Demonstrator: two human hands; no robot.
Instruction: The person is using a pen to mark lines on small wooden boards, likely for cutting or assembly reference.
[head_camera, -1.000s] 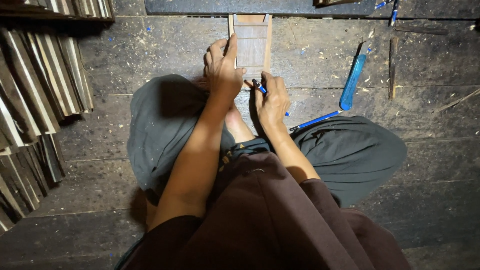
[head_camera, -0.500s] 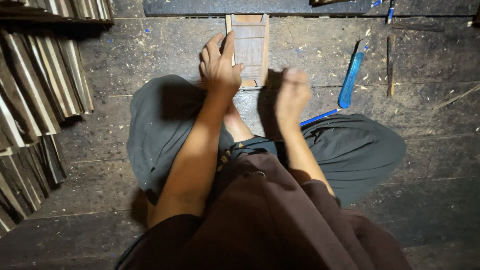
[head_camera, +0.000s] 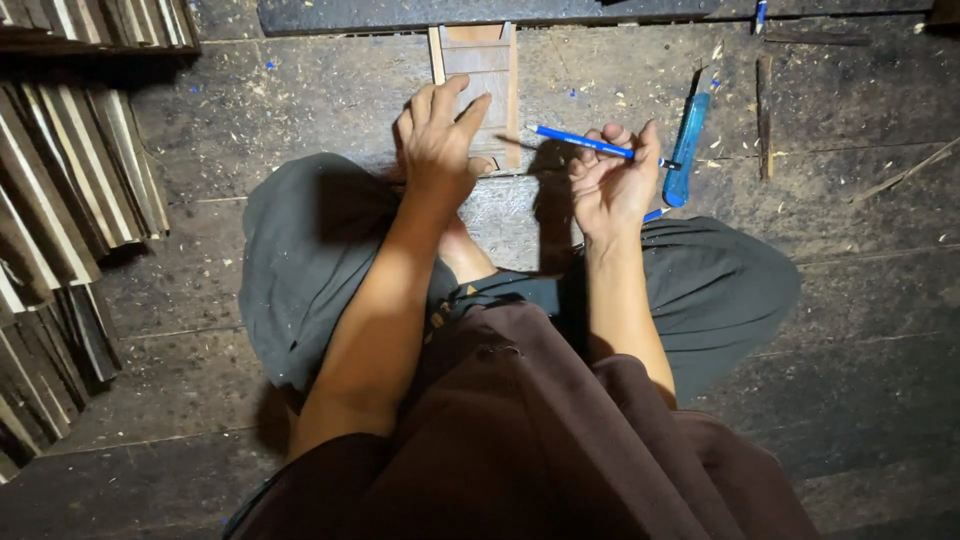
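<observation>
Head view, looking down on a seated person, legs crossed on a dusty plank floor (head_camera: 860, 300).

Edges and room: I note bare boards to the right and lower right. Stacked wooden slats (head_camera: 60, 200) crowd the left edge. A dark beam (head_camera: 380, 14) runs along the top, touching the far end of the small wooden frame (head_camera: 478, 70).

Around: a blue-handled tool (head_camera: 686, 150) lies just beside the right hand (head_camera: 610, 185); a thin wooden stick (head_camera: 765, 115) lies further right. Wood chips scattered throughout.

Hands: left hand (head_camera: 440, 145) rests fingers spread on the frame's near end, pressing it flat to the floor. Right hand is closed around a blue pen (head_camera: 585, 143), held near level above the floor, tip pointing left toward the frame.

Frame: narrow, pale, ladder-like with crosspieces between two side rails.
</observation>
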